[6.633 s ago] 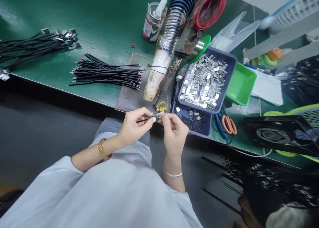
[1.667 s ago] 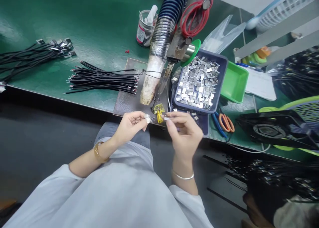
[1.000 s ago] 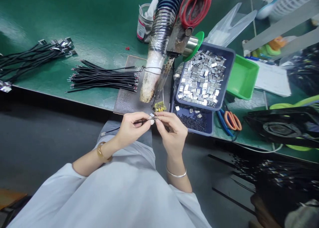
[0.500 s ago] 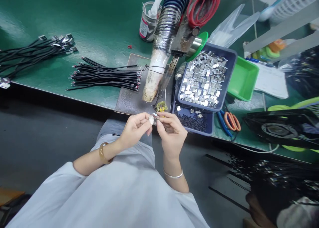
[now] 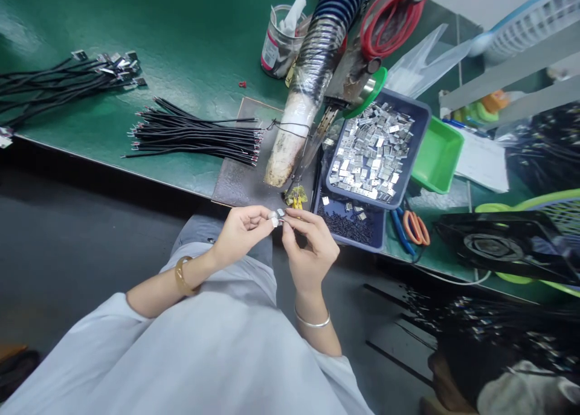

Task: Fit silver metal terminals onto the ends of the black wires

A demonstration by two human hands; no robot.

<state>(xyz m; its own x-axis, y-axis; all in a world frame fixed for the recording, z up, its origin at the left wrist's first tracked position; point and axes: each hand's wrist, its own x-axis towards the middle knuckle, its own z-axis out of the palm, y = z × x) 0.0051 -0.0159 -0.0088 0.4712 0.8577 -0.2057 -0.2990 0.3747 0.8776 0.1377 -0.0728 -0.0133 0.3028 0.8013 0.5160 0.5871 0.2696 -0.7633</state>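
Just in front of the bench edge, my left hand [image 5: 244, 232] pinches a small silvery metal connector [image 5: 280, 212] between thumb and fingers. Something white covers its thumb tip. My right hand [image 5: 312, 246] meets it from the other side, its thumb and fingertips closed at the connector's near end; what exactly they grip is too small to make out. Beyond the fingertips stands a soldering fixture with a yellow piece [image 5: 296, 199]. Black cables [image 5: 194, 131] with stripped ends lie in a bundle on the bench. A blue-grey tray [image 5: 425, 116] holds many loose metal connectors.
A taped suction hose [image 5: 294, 119] hangs over a dark plate [image 5: 231, 182]. Below the tray sits a bin of small black parts [image 5: 348, 221]. Orange-handled pliers [image 5: 417, 228], a green tray [image 5: 439, 155], a black fan [image 5: 493, 246] and a jar [image 5: 274, 46] stand around. Finished-looking cables [image 5: 67, 80] lie left.
The view has shifted slightly. The connector has turned a little between my fingertips, and my right thumb and fingers have shifted their hold on it.
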